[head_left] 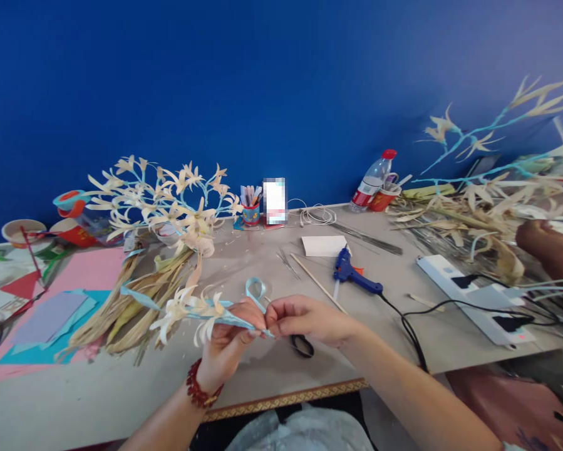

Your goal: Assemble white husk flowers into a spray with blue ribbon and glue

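Observation:
My left hand (pixel 229 341) is closed around the light-blue wrapped stem of a flower spray (pixel 187 313) with cream petals, made of dried husk. The blossoms point left and the stem end points right. At that end, my right hand (pixel 304 319) pinches a light-blue ribbon (pixel 255 288), which rises in a loop behind the fingers. Just beneath my right hand lie the black handles of scissors (pixel 302 346), their blades hidden. Left of my hands rests a bundle of dried husks (pixel 135 300), and behind it stands a bunch of finished husk flowers (pixel 182 200).
A blue glue gun (pixel 354 272) lies right of centre, its cord running to a white power strip (pixel 473 300). Farther back are a bottle (pixel 372 181), a phone (pixel 275 200) and thin wires (pixel 368 239). Coloured paper (pixel 51 319) covers the left. Another person's hand (pixel 539 244) is at the right.

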Motion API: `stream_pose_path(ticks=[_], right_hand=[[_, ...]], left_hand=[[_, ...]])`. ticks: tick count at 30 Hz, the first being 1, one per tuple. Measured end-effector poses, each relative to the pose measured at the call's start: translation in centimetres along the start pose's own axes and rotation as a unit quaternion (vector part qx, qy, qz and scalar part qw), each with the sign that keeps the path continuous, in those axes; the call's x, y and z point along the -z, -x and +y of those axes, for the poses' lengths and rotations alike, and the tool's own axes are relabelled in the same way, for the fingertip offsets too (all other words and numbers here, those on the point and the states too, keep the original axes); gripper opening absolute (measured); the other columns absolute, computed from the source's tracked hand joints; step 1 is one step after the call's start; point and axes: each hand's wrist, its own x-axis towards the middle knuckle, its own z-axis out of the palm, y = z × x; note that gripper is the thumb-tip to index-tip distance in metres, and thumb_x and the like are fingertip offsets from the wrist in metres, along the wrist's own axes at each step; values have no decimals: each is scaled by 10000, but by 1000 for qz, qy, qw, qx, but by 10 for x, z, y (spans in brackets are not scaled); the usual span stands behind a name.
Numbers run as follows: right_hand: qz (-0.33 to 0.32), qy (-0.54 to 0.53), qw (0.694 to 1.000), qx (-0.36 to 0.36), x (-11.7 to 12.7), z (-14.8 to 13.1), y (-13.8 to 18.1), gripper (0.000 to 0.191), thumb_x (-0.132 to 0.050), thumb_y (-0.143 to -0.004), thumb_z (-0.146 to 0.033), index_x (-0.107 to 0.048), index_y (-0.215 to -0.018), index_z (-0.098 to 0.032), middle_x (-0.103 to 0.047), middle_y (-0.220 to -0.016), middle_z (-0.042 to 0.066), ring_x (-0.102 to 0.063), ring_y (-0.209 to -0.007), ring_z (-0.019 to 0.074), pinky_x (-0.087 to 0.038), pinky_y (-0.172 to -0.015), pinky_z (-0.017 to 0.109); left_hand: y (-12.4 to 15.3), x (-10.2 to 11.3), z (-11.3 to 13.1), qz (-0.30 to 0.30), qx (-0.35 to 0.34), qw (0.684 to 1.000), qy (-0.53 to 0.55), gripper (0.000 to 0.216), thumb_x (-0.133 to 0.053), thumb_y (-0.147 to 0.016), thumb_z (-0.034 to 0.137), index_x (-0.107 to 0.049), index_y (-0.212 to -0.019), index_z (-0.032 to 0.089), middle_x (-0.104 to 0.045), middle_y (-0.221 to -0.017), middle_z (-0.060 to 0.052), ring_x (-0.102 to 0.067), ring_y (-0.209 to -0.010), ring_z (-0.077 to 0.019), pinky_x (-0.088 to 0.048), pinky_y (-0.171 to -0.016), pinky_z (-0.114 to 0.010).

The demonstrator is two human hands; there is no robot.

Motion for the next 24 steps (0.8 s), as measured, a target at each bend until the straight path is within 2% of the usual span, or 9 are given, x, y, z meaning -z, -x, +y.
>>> stream_pose_path(ticks=[4, 12, 15, 17, 20, 22, 24], right_hand=[[-9, -58, 997, -49, 2, 4, -5, 147, -724, -657, -195, -626, -744, -128, -588, -666, -32, -479, -593, 61, -347, -583, 173], [-5, -138, 988, -75, -1, 17, -10, 245, -806, -548, -222, -631, -679, -111, -613, -625, -22, -502, -529, 57, -377, -561, 180], [1, -134, 989, -70, 1, 19, -15, 259, -823, -537, -245, -621, -650, -127, -596, -608, -31, -482, -516, 62, -380, -547, 189], [32, -98, 994, -37, 3, 17, -15, 255, -822, -571, -270, -630, -667, -133, -600, -639, -24, -487, -553, 68, -363, -547, 183], [106, -18, 992, 64, 5, 8, -8, 224, -777, -688, -330, -647, -717, -149, -588, -684, -18, -495, -613, 83, -361, -578, 191], [144, 68, 977, 145, 3, 1, 2, 182, -715, -778, -338, -667, -755, -164, -593, -734, -2, -523, -669, 107, -389, -620, 216], [162, 180, 944, 223, -2, -4, 12, 128, -655, -843, -295, -702, -827, -177, -622, -809, 28, -565, -754, 140, -423, -682, 249]], left_hand=[[1, 1, -1, 4, 6, 1000, -2, 157, -653, -823, 313, -713, -731, 201, -621, -607, -29, -581, -623, -194, -479, -630, -352], [-1, 0, -1, 9, 19, 1000, 14, 149, -670, -806, 330, -728, -720, 223, -611, -589, -25, -559, -614, -192, -470, -628, -358], [-2, -1, -1, 20, 38, 999, 21, 172, -687, -788, 353, -724, -689, 218, -595, -581, -27, -548, -624, -194, -468, -636, -362], [-2, -2, -1, 33, 53, 998, 29, 186, -698, -775, 368, -718, -672, 215, -579, -576, -24, -538, -633, -193, -464, -647, -363], [-3, -3, -1, 48, 68, 995, 55, 129, -695, -786, 328, -720, -719, 220, -587, -637, -21, -536, -675, -186, -447, -670, -342], [-3, -3, -1, 48, 78, 994, 65, 95, -683, -802, 292, -718, -757, 216, -587, -680, -21, -529, -699, -175, -430, -672, -319], [-2, -3, -2, 46, 91, 992, 68, 87, -669, -817, 273, -714, -781, 207, -579, -702, -21, -522, -709, -167, -418, -662, -300]])
